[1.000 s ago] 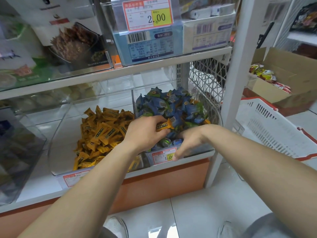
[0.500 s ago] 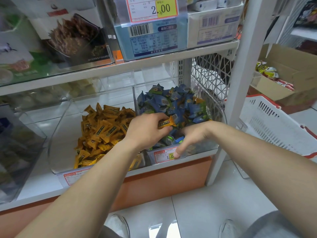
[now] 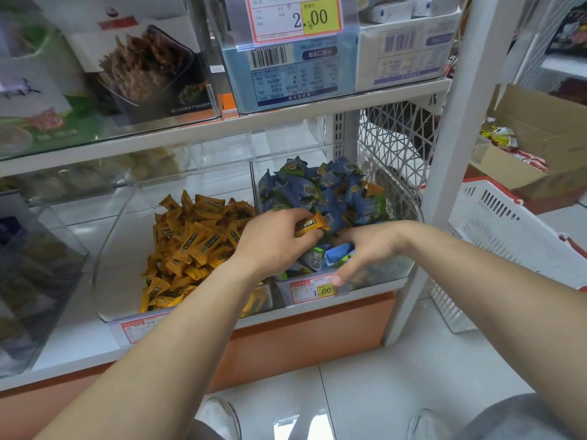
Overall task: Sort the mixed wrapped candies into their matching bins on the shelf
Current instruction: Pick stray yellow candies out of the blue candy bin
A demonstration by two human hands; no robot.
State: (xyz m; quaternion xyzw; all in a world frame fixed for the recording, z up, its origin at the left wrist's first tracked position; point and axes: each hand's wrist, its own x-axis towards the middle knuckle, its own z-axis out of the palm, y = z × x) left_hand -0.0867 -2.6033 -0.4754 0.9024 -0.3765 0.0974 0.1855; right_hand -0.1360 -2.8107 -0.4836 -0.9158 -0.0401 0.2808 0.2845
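We note the left hand (image 3: pixel 273 246) pinching one orange wrapped candy (image 3: pixel 309 226) between thumb and fingers, held just above the front of the blue-candy bin (image 3: pixel 403 198), so the stray is out of the pile but not yet delivered. The right hand (image 3: pixel 368 249) sits just right of it, fingers curled down into the blue candies (image 3: pixel 317 188) at the bin's front, thumb resting on the price tag (image 3: pixel 314 291); we cannot tell whether it grips anything. To the left of both hands lies the orange-candy bin (image 3: pixel 120 236), its heap of orange candies (image 3: pixel 197 242) looking uniform from here. We judge the sort well advanced but unfinished: a few orange and green wrappers show among the blue ones beyond the right hand, toward the bin's far side, and whether the green ones belong there we cannot say. The held piece presumably goes left into the orange bin. Both bins are clear plastic and stand side by side on a white shelf (image 3: pixel 79 338) with an orange kick-panel below. Above the hands, a second shelf carries boxed goods under a large price label (image 3: pixel 293 17). Right of the right arm stands a white upright (image 3: pixel 444 173), then a white plastic basket (image 3: pixel 508 230) and a cardboard box (image 3: pixel 546 147) of other packets on the pale tiled floor (image 3: pixel 381 385).
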